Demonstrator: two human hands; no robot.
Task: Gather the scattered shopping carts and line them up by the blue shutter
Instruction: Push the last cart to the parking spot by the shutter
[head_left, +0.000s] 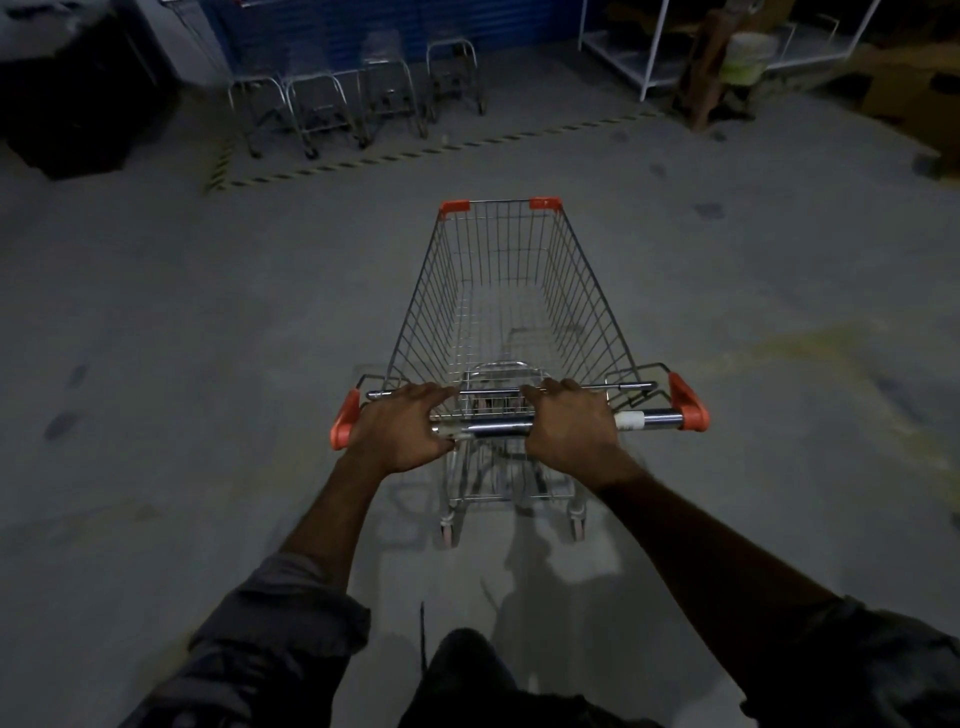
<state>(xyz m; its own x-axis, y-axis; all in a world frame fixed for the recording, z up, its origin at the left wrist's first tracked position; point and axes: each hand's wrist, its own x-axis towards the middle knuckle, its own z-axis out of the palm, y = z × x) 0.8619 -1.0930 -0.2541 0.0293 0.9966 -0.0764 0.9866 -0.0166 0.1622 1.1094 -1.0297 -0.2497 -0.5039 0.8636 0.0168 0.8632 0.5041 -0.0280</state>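
An empty wire shopping cart (587, 312) with orange corner guards and orange caps on its chrome handle stands upright on its wheels on the floor, its nose pointing towards the blue shutter (363, 21). The left hand (400, 431) and right hand (571, 426) grip its handle. Well ahead, a row of parked carts (353, 98), blurred and dim, stands side by side just before the shutter.
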